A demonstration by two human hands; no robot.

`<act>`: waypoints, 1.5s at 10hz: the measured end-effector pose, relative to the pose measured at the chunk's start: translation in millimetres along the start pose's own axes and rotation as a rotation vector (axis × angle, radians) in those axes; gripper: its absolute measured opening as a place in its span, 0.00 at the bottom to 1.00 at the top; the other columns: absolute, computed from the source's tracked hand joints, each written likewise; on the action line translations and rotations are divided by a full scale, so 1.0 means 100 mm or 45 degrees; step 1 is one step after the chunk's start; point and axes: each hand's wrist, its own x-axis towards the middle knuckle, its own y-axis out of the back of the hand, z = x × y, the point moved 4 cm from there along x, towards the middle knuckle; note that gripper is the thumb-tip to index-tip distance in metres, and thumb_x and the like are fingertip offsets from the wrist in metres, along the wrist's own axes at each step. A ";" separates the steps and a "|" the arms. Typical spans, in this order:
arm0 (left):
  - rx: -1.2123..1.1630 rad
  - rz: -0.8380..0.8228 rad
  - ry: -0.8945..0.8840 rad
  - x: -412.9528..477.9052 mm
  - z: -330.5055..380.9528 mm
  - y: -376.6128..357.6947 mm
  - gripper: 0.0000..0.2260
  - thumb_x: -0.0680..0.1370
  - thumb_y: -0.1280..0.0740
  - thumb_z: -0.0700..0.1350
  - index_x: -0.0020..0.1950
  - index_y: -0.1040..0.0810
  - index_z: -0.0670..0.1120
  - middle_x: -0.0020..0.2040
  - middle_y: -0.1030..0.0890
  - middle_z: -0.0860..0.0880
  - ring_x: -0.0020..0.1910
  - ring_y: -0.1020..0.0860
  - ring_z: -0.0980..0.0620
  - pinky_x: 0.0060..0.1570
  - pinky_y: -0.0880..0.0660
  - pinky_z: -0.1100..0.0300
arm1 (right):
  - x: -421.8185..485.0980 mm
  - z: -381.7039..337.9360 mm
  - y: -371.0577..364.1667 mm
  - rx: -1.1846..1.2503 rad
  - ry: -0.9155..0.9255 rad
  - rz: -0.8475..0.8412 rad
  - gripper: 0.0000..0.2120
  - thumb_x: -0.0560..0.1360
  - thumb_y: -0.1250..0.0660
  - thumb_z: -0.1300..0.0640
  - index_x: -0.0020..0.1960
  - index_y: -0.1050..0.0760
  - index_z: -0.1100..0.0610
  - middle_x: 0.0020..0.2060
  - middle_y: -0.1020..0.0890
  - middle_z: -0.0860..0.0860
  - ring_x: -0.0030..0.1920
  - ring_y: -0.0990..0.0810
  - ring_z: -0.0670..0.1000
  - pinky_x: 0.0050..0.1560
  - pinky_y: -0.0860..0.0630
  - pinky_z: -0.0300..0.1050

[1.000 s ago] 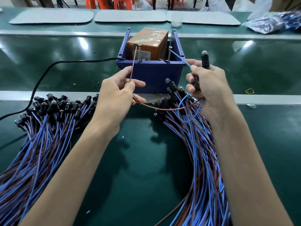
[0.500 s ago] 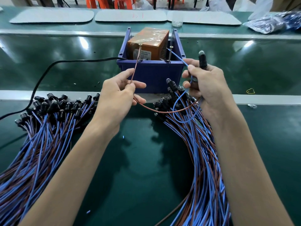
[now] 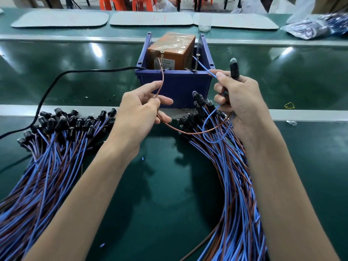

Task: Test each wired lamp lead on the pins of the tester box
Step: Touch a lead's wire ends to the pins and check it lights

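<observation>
The tester box point(image 3: 175, 87) is a blue bin holding an orange transformer point(image 3: 172, 49), with two upright screw pins, left pin point(image 3: 162, 59) and right pin point(image 3: 197, 62), at its front rim. My left hand point(image 3: 140, 110) pinches a brown wire point(image 3: 162, 80) whose tip reaches up beside the left pin. My right hand point(image 3: 239, 98) grips a black lamp holder point(image 3: 234, 69) with its clear bulb up, and pinches the blue wire point(image 3: 202, 65), whose tip points at the right pin. The bulb looks unlit.
One pile of blue-and-brown wired lamps point(image 3: 56, 147) lies at the left, another point(image 3: 226, 176) under my right forearm. A black power cord point(image 3: 75, 72) runs left from the box. A yellow rubber band point(image 3: 289, 105) lies at the right. Grey mats point(image 3: 150, 18) sit at the back.
The brown wire's tip has come closer to the left pin. My right hand shifted slightly left, bringing the blue wire's tip toward the right pin.
</observation>
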 end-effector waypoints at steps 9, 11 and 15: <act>0.012 -0.100 -0.020 -0.10 0.03 -0.12 0.19 0.79 0.44 0.30 0.59 0.24 0.51 0.35 0.18 0.55 0.23 0.24 0.58 0.26 0.32 0.70 | -0.02 0.00 0.01 -0.045 0.005 -0.069 0.10 0.78 0.40 0.65 0.49 0.20 0.59 0.23 0.33 0.44 0.21 0.38 0.42 0.20 0.44 0.31; 0.008 -0.124 -0.021 -0.09 0.02 -0.13 0.19 0.79 0.44 0.30 0.58 0.25 0.52 0.35 0.18 0.54 0.23 0.24 0.58 0.26 0.32 0.70 | -0.03 -0.02 0.00 -0.018 0.014 -0.060 0.10 0.78 0.40 0.66 0.48 0.20 0.62 0.24 0.36 0.47 0.21 0.41 0.42 0.20 0.45 0.32; 0.066 -0.149 -0.047 -0.10 0.03 -0.13 0.18 0.80 0.44 0.31 0.63 0.25 0.49 0.38 0.18 0.55 0.24 0.24 0.59 0.26 0.32 0.71 | -0.01 -0.01 0.01 0.021 0.005 -0.036 0.06 0.76 0.40 0.67 0.45 0.24 0.63 0.22 0.36 0.45 0.20 0.42 0.42 0.20 0.45 0.33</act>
